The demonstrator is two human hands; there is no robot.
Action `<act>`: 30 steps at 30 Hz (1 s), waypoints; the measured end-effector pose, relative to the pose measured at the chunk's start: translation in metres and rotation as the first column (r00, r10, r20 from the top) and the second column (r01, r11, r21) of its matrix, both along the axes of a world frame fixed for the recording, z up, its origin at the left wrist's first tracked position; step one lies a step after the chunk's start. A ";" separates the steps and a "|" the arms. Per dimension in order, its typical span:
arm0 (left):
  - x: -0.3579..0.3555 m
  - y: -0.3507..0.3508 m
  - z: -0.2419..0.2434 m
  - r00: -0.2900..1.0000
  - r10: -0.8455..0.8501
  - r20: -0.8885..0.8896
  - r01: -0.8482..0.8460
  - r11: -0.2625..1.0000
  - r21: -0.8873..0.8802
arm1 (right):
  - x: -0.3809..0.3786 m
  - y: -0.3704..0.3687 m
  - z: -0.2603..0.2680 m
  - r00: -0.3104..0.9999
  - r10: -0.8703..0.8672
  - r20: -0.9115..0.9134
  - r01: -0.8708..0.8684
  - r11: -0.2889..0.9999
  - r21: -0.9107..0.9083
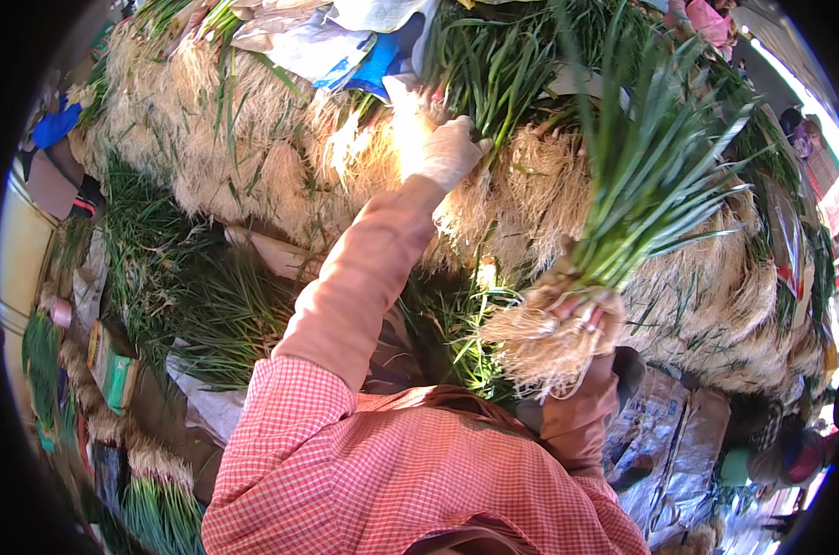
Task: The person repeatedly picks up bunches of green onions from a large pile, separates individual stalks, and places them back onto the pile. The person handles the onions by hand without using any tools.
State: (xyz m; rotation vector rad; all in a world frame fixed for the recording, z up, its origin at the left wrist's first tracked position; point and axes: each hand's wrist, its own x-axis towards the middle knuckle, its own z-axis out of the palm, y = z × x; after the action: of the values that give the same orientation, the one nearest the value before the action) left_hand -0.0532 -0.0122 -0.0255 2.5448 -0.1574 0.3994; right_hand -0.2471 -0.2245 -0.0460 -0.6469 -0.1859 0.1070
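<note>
My right hand (608, 322), in a pale glove, is closed around a bunch of long-rooted green allium plants (617, 229), such as spring onions or young garlic. Its green leaves fan up and to the right, and tangled roots hang toward the left. At the front of a big heap of similar plants (273, 166), my left hand (450, 152), also gloved, reaches among stems and roots. Its fingers are curled and partly hidden, so I cannot tell whether they grip anything. Strong sunlight washes out the plants beside that wrist.
Plastic sheeting and sacks (384, 55) lie atop the heap. Loose green plants (232, 312) cover the ground at left, near a green-and-tan box (117, 374). Bundled plants (159, 499) lie at lower left. A printed woven sack (659, 437) is at lower right. Other people (801, 139) are at the edges.
</note>
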 end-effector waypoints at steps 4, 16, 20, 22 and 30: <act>0.037 -0.002 0.019 0.998 -0.013 -0.062 0.023 0.987 0.158 | -0.003 -0.005 -0.027 0.988 -0.036 -0.149 0.020 0.994 -0.107; 0.056 0.051 0.077 0.963 0.023 0.267 -0.122 0.925 0.359 | -0.010 -0.011 -0.015 0.988 0.080 -0.133 -0.075 0.996 0.041; 0.032 0.068 0.088 0.935 0.112 0.336 -0.111 0.994 -0.024 | -0.013 -0.013 -0.017 0.991 0.108 -0.085 -0.104 0.993 0.054; 0.017 0.074 0.092 0.964 0.069 0.256 0.065 0.874 -0.482 | -0.015 -0.013 -0.014 0.992 0.075 -0.098 -0.080 0.996 -0.041; -0.050 0.052 0.078 0.907 -0.386 0.168 0.272 0.234 -0.933 | -0.022 -0.014 -0.009 0.986 0.144 -0.083 -0.138 0.988 0.077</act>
State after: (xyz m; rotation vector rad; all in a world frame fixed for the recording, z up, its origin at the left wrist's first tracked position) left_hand -0.1030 0.0399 0.0528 1.2357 -0.3101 0.0994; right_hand -0.2687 -0.2390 -0.0549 -0.5570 -0.1493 0.2637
